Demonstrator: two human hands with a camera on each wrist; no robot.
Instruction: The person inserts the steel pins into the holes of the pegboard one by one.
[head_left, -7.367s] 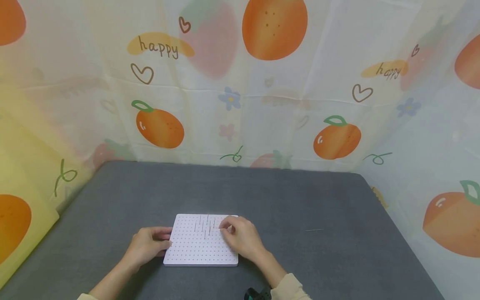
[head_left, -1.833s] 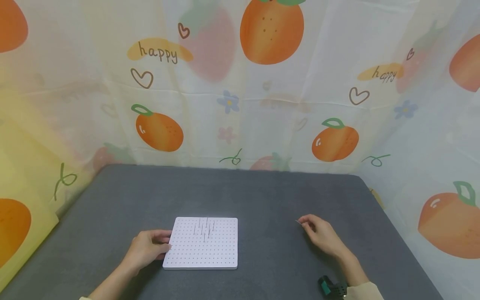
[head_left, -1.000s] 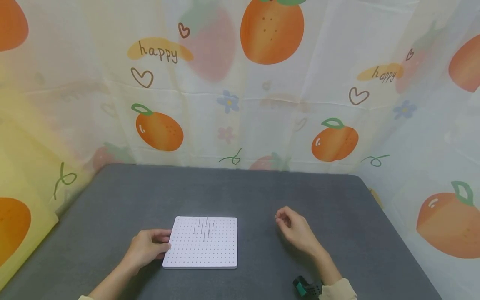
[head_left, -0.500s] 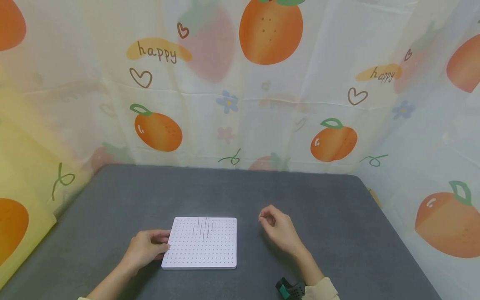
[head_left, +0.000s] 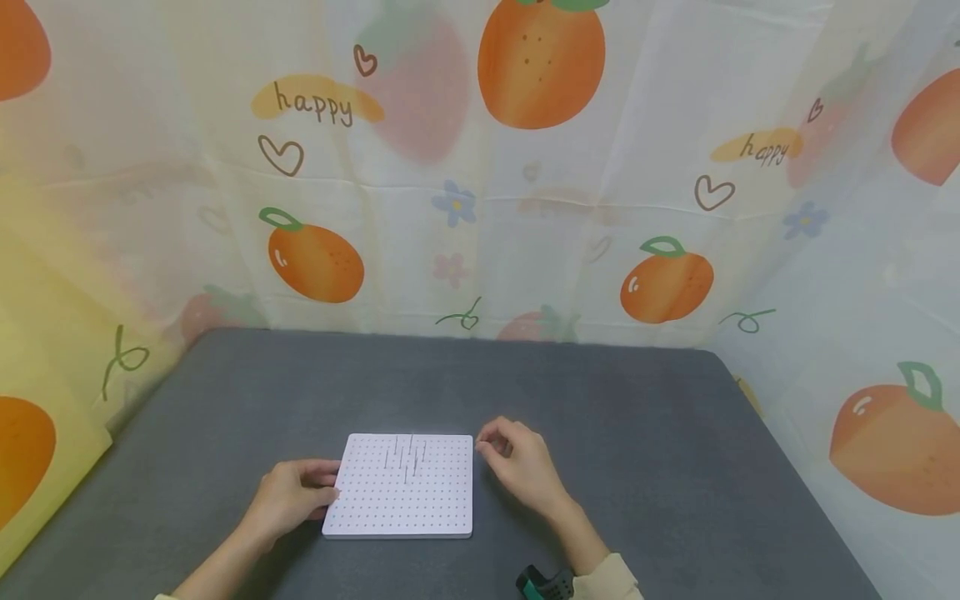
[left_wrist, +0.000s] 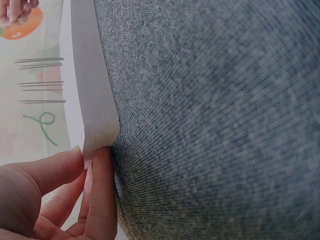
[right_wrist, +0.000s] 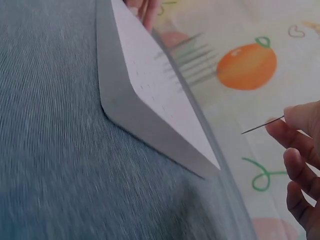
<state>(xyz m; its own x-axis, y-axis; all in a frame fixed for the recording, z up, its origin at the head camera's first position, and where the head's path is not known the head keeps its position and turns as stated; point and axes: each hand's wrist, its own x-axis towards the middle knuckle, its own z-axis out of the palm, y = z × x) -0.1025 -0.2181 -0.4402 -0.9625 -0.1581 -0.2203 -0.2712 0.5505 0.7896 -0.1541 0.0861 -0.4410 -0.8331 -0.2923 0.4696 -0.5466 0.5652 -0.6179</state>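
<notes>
A white board [head_left: 397, 508] with rows of small holes lies on the dark table. Several thin metal needles [left_wrist: 42, 84] stand upright in its far half. My left hand [head_left: 288, 496] grips the board's left edge, thumb on the top face and fingers against the side and underneath. Just beyond the board's right edge, my right hand [head_left: 521, 462] is held above the table. Between its thumb and index finger it pinches one needle [right_wrist: 261, 125], whose bare tip points toward the board in the right wrist view. The other fingers of that hand are loosely curled.
The dark grey table [head_left: 637, 417] stretches out on all sides of the board. Behind it hangs a cloth backdrop [head_left: 525, 225] printed with oranges. A black wrist device [head_left: 546, 583] sits by the right sleeve.
A needle that lay on the table at the right was picked up by my right hand. That hand has since moved left to the board's right edge. My left hand keeps its grip.
</notes>
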